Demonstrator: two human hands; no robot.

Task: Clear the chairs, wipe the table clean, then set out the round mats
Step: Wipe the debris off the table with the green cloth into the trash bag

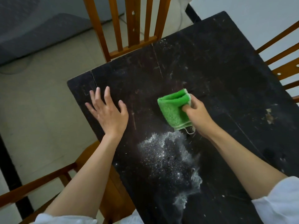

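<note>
— Over by the near end of the dark table (210, 59), see the white powder (168, 159)? That spill looks like the reason the green cloth (174, 109) sits where it does, just beyond the patch, flat on the wood.

— Who has the cloth?

— The right hand (196, 113). Its fingers are curled tight around the cloth's right edge, thumb pressed into the folded pile, so the cloth is gripped and not merely pushed.

— And the other hand?

— The left hand (107, 112) lies palm-down near the table's left edge, fingers (106, 94) spread wide and holding nothing. I'd guess it braces the person while the other arm leans into the wiping.

— Are the chairs cleared?

— One wooden chair (129, 25) stands at the far-left side, another (284, 65) at the right, a third (48, 180) close by the person's left arm. Their seats are mostly hidden, so I cannot say. No round mats are in sight; wiping seems the step in hand.
</note>
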